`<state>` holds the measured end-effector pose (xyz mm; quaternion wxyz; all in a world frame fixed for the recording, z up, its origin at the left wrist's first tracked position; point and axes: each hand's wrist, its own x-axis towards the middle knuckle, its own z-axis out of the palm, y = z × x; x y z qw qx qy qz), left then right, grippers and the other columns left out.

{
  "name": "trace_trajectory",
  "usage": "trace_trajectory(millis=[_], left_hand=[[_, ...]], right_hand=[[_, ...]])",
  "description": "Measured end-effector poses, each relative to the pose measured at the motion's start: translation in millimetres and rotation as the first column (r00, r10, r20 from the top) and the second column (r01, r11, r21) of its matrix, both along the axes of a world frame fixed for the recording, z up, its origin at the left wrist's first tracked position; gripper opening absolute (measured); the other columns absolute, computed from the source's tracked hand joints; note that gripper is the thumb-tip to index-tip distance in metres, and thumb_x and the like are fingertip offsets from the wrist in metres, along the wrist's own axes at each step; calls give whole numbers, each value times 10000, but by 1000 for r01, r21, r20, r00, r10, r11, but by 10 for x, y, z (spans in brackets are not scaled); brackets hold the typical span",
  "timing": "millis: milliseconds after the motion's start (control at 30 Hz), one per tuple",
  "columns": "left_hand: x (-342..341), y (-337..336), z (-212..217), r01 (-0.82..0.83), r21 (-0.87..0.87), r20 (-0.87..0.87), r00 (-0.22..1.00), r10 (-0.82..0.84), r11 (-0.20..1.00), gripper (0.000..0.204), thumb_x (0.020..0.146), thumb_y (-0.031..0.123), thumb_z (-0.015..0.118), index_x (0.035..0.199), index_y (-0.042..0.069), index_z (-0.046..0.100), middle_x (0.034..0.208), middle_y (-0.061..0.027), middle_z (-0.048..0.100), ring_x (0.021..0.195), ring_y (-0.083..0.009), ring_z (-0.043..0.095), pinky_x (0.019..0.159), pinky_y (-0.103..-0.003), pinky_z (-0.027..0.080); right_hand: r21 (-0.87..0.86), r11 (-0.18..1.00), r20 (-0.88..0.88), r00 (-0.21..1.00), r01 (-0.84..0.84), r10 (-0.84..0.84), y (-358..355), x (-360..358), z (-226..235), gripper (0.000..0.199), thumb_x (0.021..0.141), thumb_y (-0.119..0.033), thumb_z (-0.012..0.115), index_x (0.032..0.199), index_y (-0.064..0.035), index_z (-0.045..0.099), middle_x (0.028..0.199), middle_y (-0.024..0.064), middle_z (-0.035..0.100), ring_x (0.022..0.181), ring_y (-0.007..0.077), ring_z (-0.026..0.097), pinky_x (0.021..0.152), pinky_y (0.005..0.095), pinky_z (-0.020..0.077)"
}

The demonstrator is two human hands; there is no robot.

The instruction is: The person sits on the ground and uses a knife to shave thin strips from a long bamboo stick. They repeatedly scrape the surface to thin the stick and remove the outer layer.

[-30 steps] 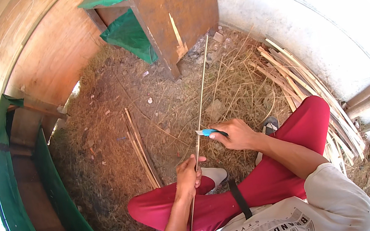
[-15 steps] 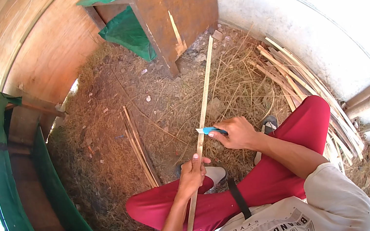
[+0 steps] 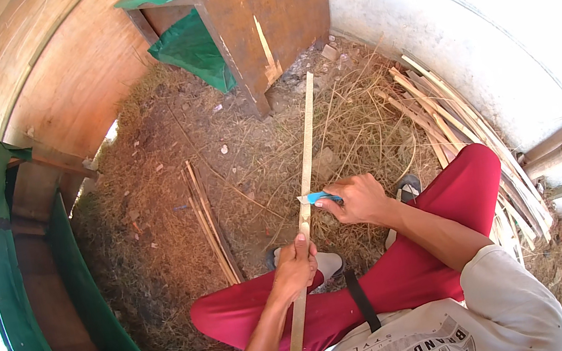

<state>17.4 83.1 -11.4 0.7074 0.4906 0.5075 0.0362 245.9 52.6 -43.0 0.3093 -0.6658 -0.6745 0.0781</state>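
A long, pale, flat strip of split wood or bamboo [image 3: 308, 137] slants up and away from my lap, its far end over the dry grass. My left hand [image 3: 296, 269] is closed around it above my left thigh, the thumb lying along its top face. Just beyond that grip, my right hand [image 3: 357, 201] holds a blue utility knife [image 3: 323, 198], its blade lying across the strip. The strip's near end runs down beside my left forearm to my shirt.
Several loose strips [image 3: 463, 121] are piled along the white sheet wall at right. Thin sticks [image 3: 209, 226] lie on the ground at left. Ahead stands a wooden cabinet [image 3: 270, 8] with green sheeting. A green-edged wooden trough [image 3: 53, 291] curves along the left.
The strip has slid back toward me and its far end has swung slightly left. My left hand has moved a little to the right; the knife stays almost in place on the strip.
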Motion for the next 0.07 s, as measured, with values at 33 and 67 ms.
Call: trace_trajectory(millis=[33, 67], left_hand=[[-6, 1, -8, 0, -6, 7, 1000, 0, 1000, 529, 1073, 523, 316, 883, 68, 508, 573, 12, 410, 427, -81, 362, 363, -280, 309], [-17, 0, -31, 1, -12, 14, 1000, -1, 1000, 523, 1072, 526, 317, 893, 74, 510, 571, 13, 407, 427, -80, 363, 361, -280, 309]], right_hand=[[-10, 1000, -1, 1000, 4, -4, 4, 1, -24, 394, 910, -453, 662, 923, -71, 757, 718, 123, 704, 567, 321, 670, 493, 431, 521], [-19, 1000, -2, 1000, 9, -9, 9, 1, -52, 401, 903, -465, 668, 942, -77, 760, 726, 125, 707, 574, 324, 673, 497, 431, 524]])
